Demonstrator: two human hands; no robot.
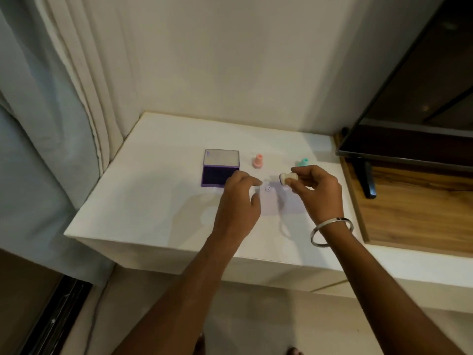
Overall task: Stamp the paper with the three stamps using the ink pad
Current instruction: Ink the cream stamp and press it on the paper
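Lying open mid-counter, ink pad (218, 170); right hand (318, 194) pinches cream stamp (288, 178) above paper (280, 201); left hand (239, 201), fingers loose, rests at paper's left edge; pink stamp (258, 161), green stamp (303, 162) behind.

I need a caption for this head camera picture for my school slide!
Right hand holds a cream stamp above the paper, one mark printed, beside the open ink pad.

Both arms reach forward, forearms bare. Left hand (238, 198) hovers palm down with its fingers (249, 181) loosely curled, gripping nothing. Right hand (318, 190) is raised a bit, thumb and fingers pinching a small stamp (288, 178) held sideways; a bangle (331, 230) hangs on that wrist.
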